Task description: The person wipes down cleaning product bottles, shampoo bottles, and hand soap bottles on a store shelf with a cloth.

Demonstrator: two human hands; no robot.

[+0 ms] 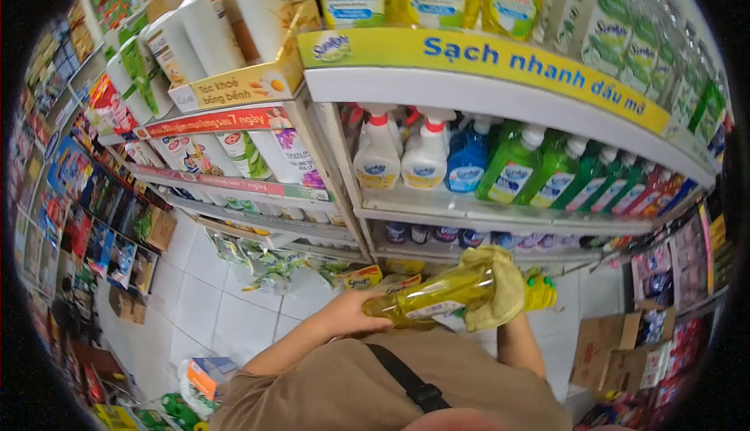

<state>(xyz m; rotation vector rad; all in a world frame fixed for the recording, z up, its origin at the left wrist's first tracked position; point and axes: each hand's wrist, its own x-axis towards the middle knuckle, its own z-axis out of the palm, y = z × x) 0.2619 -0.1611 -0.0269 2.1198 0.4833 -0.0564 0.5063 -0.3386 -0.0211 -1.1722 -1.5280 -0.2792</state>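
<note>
A bottle of yellow liquid (433, 298), lying at a slant, is in front of my chest. My left hand (351, 312) is closed around its left end. Over its right end a yellowish-green cloth (500, 286) is wrapped, with my right hand (509, 323) behind and under it; most of those fingers are hidden by the cloth. Just beyond the cloth is another yellow bottle (539, 293) with green on it. Yellow Sunlight packs (361, 277) lie low by the shelf foot, beyond my left hand.
Ahead stands a shelf (500, 80) with dish soap above and spray bottles (379, 150) and green bottles (512, 167) below. Shampoo bottles (207, 29) fill the left shelf. Green packs (269, 267) lie on the tiled floor (203, 306). An open cardboard box (617, 353) is at right.
</note>
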